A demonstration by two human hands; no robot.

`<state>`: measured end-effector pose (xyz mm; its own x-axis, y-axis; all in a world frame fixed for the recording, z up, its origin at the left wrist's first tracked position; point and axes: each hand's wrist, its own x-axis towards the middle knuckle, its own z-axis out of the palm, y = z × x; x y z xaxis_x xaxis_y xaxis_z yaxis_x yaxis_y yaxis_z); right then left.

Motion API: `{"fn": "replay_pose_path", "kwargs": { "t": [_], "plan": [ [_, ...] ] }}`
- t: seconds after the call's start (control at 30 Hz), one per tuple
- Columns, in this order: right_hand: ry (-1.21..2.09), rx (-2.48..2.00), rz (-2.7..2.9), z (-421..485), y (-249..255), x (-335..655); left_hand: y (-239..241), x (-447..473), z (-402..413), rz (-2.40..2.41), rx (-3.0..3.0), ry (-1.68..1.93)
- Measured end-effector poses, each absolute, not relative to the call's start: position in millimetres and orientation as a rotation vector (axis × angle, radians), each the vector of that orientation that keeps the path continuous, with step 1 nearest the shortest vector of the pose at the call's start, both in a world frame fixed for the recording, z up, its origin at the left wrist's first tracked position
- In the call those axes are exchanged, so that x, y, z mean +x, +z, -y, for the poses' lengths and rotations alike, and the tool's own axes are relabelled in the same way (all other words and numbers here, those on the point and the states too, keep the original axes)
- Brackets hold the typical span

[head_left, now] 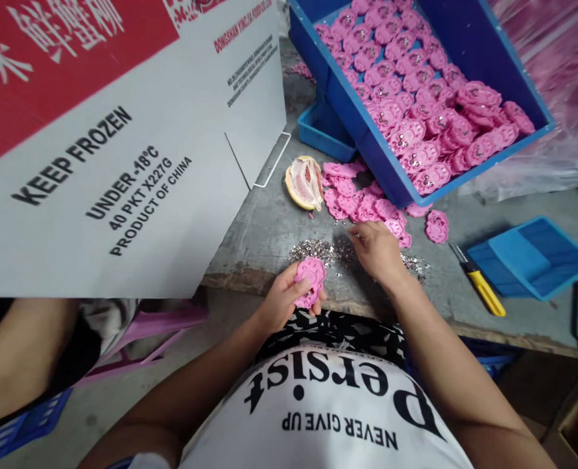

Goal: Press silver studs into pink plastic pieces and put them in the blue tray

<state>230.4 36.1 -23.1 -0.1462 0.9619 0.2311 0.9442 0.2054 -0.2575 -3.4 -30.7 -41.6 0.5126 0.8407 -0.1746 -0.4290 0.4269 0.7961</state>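
My left hand (279,298) grips a scalloped pink plastic piece (310,272) between thumb and fingers, just over the table's front edge. My right hand (379,253) is above a scatter of tiny shiny metal parts (312,250), with its fingers curled together. Whatever those fingertips may hold is too small to make out. Just beyond the right hand lies a loose heap of similar pink pieces (367,206), some partly covered by that hand.
A large blue bin (494,55) holds rows of pink pieces with shiny parts on them. Left stands a big white carton (181,215). A cut fruit (304,184), a small blue tray (325,133), a yellow-handled screwdriver (484,292) and another blue tray (537,257) sit on the table.
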Motion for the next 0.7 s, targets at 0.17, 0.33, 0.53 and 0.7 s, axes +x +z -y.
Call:
{"fn": "replay_pose_path", "kwargs": {
  "t": [0.17, 0.33, 0.53, 0.7],
  "plan": [
    [0.041, -1.928, 2.210, -64.4, -17.9, 222.7, -41.8, -24.0, 38.1, -0.669, 0.763, 0.896],
    [-0.100, -1.899, 2.309, -78.9, -25.6, 211.6, -42.1, -32.1, 35.0, -0.684, 0.746, 0.918],
    [-0.090, -1.958, 2.341, -79.2, -25.7, 213.0, -41.3, -30.3, 32.1, -0.697, 0.753, 0.912],
    [0.115, -1.785, 2.384, -60.2, -13.1, 199.7, -40.5, -29.6, 36.2, -0.712, 0.751, 0.934]
  ]
}}
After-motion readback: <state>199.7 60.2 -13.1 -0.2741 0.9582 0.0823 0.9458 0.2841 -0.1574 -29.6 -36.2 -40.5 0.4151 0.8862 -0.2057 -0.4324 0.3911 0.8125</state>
